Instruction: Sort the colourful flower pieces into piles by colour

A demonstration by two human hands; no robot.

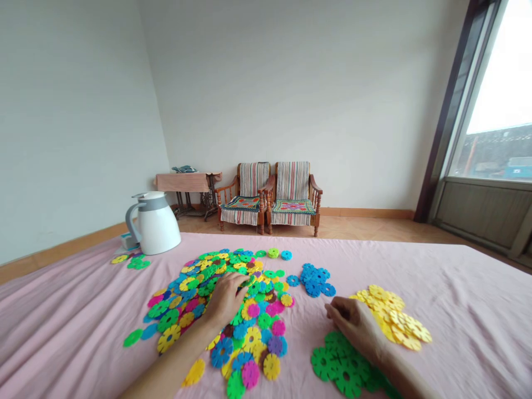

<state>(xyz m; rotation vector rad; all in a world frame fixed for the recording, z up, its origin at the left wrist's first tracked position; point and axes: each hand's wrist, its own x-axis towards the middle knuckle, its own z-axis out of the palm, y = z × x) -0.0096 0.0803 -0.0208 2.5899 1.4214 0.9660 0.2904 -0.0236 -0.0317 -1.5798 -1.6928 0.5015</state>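
Observation:
A heap of mixed-colour plastic snowflake discs [251, 337] is spread over the pink cloth, in green, yellow, blue, pink, purple and brown. My left hand [226, 296] reaches into its upper part, thumb and forefinger closed on a green disc [251, 281]. Over the near-right side, my right hand [357, 324] hovers with curled fingers, and no disc shows in them. Below it lies a pile of green discs [347, 368], which the wrist partly hides. Just beyond that hand are a yellow pile [393, 313] and a smaller blue pile [315, 280].
A white and grey jug [158, 224] stands at the far left of the cloth [469, 316], a small box [128, 240] beside it. Several loose discs [138, 262] lie before the jug. Two wooden armchairs [293, 183] and a covered sewing-machine table [183, 182] stand along the back wall.

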